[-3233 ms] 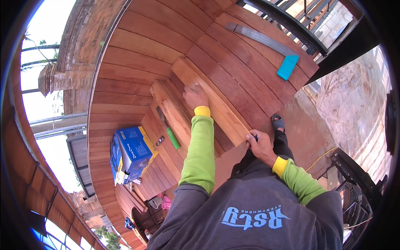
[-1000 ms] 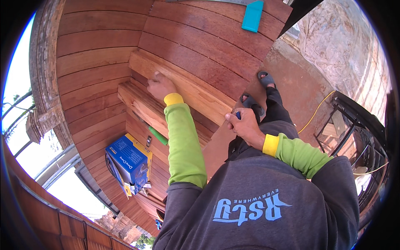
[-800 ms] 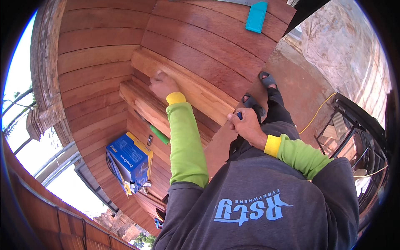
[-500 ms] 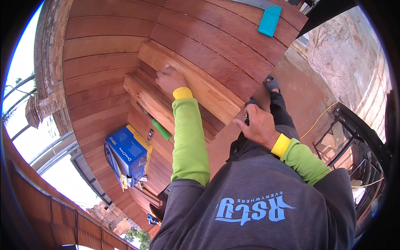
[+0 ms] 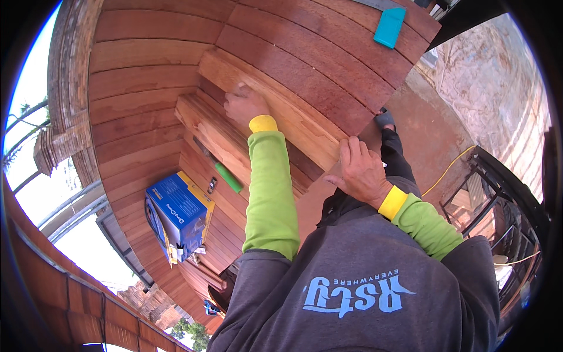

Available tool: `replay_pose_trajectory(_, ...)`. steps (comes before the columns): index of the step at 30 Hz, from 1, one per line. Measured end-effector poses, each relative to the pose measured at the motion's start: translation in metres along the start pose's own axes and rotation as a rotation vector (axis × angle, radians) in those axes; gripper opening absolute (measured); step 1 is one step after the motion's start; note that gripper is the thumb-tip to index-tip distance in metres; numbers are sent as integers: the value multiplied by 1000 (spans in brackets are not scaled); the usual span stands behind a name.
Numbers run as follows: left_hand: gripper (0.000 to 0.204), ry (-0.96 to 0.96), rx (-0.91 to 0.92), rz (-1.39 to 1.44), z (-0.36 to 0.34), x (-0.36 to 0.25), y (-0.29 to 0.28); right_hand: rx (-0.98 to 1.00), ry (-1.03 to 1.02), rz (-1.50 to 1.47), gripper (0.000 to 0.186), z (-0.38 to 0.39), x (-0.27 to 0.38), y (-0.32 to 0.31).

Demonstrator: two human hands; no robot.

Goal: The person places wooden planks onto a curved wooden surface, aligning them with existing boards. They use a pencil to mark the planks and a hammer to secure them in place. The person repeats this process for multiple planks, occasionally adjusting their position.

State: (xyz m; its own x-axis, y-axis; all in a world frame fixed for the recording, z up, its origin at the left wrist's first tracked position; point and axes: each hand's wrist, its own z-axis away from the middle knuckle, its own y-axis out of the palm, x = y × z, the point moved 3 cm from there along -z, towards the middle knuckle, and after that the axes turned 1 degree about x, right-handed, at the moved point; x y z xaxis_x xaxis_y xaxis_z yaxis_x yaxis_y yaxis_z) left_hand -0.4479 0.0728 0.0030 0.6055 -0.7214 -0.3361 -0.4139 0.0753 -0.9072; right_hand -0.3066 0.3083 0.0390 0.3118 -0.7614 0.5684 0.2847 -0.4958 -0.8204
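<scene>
A light-brown wooden beam (image 5: 296,120) lies slantwise on the reddish plank surface. My left hand (image 5: 246,105) is closed over its lower edge, fingers curled and knuckles up. At the beam's near right end is my right hand (image 5: 362,173), its fingers pressed together against the end and the thumb apart. A small white tip pokes out beside the right hand; most of that object is hidden. Parallel to the first beam, a second wooden beam (image 5: 214,132) runs below, partly covered by my left forearm. Between the two is a darker strip of wood.
A tool with a green handle (image 5: 229,178) and a small dark item (image 5: 212,185) lie left of my left forearm. Farther left stands a blue and yellow box (image 5: 182,214). A teal-handled try square (image 5: 389,28) rests at the top. A yellow cable (image 5: 448,170) crosses the floor.
My right hand has moved up, its fingers now at the beam's end. My left hand has shifted slightly right and up, still at the same beam.
</scene>
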Motion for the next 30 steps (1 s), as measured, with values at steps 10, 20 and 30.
replay_pose_trajectory(10,46,-38,14,34,-3,1,3,-39,-7,64,72,-4,2,5)
replay_pose_trajectory(20,45,-45,32,49,-2,0,2,-103,-38,41,67,-3,-1,9)
replay_pose_trajectory(30,45,-40,37,49,-3,2,3,-105,-28,-23,67,-3,-2,12)
